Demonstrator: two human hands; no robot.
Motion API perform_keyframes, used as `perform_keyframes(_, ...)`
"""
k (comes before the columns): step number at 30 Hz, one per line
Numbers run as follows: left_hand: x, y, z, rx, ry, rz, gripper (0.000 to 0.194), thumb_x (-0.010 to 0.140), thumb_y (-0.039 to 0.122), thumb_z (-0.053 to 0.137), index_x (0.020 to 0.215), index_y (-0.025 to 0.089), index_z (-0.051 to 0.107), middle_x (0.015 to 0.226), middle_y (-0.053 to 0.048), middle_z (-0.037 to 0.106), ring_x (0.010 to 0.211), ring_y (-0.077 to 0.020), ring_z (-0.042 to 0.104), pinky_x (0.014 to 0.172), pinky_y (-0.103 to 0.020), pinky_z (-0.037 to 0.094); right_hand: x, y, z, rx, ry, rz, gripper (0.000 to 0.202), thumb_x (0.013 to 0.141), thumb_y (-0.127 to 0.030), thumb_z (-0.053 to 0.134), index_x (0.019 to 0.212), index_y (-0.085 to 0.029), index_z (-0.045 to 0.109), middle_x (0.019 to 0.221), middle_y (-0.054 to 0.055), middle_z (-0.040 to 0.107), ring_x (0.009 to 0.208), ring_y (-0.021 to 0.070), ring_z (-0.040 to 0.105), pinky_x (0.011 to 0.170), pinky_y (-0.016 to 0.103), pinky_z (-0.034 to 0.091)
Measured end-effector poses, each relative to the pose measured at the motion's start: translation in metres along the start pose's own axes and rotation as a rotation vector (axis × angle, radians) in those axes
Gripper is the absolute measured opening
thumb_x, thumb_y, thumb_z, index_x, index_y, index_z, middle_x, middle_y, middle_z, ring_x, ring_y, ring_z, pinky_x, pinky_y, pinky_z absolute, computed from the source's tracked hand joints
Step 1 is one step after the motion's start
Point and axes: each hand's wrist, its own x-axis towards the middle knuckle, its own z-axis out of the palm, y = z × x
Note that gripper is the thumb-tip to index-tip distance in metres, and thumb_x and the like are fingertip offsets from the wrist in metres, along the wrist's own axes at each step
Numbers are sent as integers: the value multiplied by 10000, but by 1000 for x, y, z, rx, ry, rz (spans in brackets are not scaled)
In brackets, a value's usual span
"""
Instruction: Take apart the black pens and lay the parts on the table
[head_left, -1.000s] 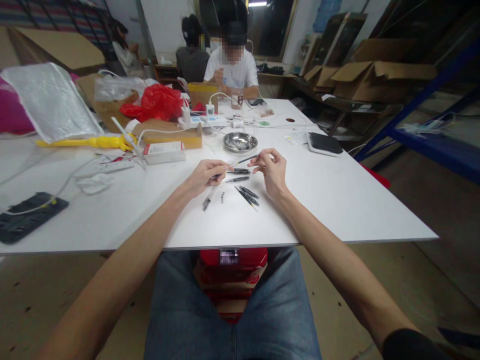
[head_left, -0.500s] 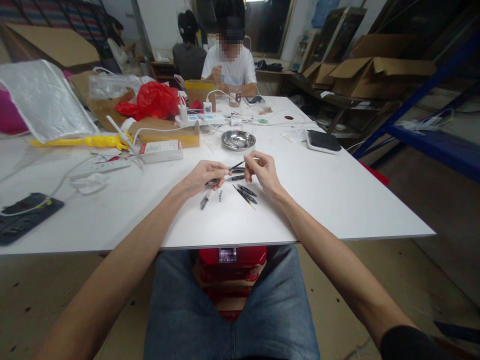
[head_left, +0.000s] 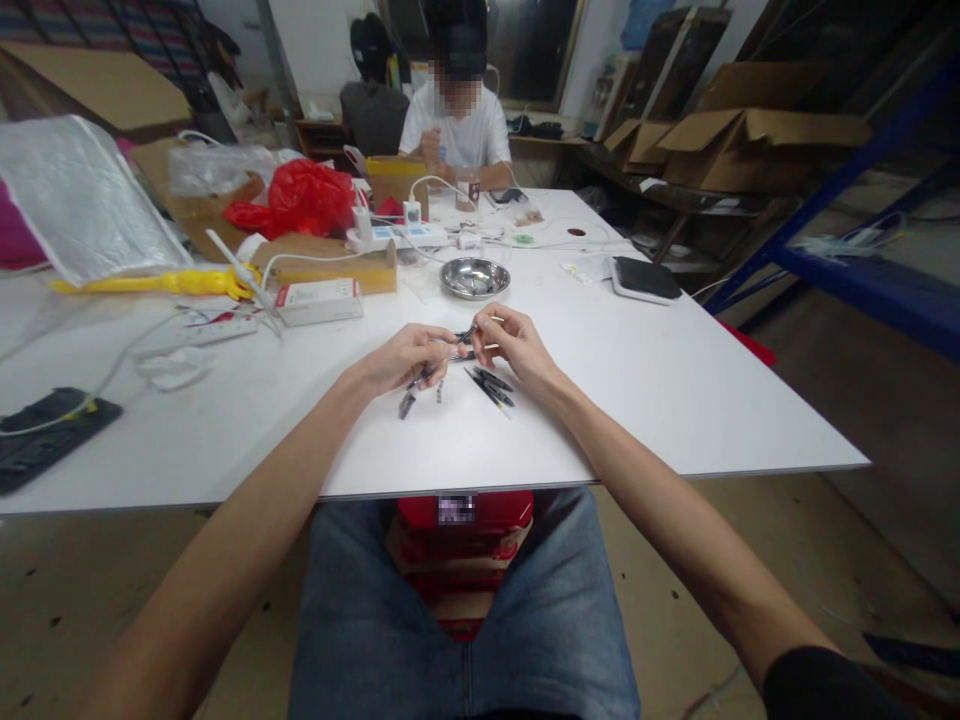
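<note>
Over the white table (head_left: 637,400), my left hand (head_left: 412,357) is closed on a thin dark pen-like piece whose end pokes out below the fingers. The fingers of my right hand (head_left: 510,340) pinch a slim dark part close to the left fingertips. Behind and between the hands lie more dark pen parts, partly covered by the fingers. Several black pen pieces (head_left: 493,386) rest in a small pile just below my right hand. Small dark bits (head_left: 407,404) lie below my left hand. A shiny metal bowl (head_left: 475,278) stands beyond both hands.
At left are a white box (head_left: 319,302), a yellow hand-shaped item (head_left: 172,283), a red bag (head_left: 300,198), cables and a black tray (head_left: 52,430). A black-topped device (head_left: 645,279) sits at right. A person in a white shirt (head_left: 465,130) sits across the table.
My right hand has moved slightly left, closer to my left hand, and the gap between their fingertips has narrowed. The view has shifted a little.
</note>
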Motion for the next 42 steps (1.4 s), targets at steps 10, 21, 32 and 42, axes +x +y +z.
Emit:
perform_keyframes(10,-1,1,-2,-39,-92,-22,448,803,340,736,1168,96,646,525,-5,590,397,-112,493,375,-229,318,1,3,-3,-27,-17,9,328,833,-522,747,833,-205,664,702,-7,670,548,91,554,454,197,463)
perform_keyframes(21,-1,-3,-7,-103,-163,-31,468,828,307,722,1239,123,594,650,-18,621,501,-115,547,476,-236,405,2,5,-4,-96,-3,-23,301,804,-480,778,852,-196,690,698,-12,666,521,81,526,448,213,425)
perform_keyframes(32,-2,0,-4,-98,-130,-111,409,817,322,753,1164,130,649,684,-2,537,514,-63,365,429,-211,237,-1,3,5,-225,34,-65,404,812,-467,788,623,-212,537,514,-54,499,491,80,393,478,232,345)
perform_keyframes(42,-2,1,-11,-13,-82,-134,279,835,422,734,854,178,602,585,33,425,445,-53,254,405,-228,127,2,11,3,-315,-88,-91,181,795,-351,792,776,-201,693,707,-23,640,636,102,493,616,256,404)
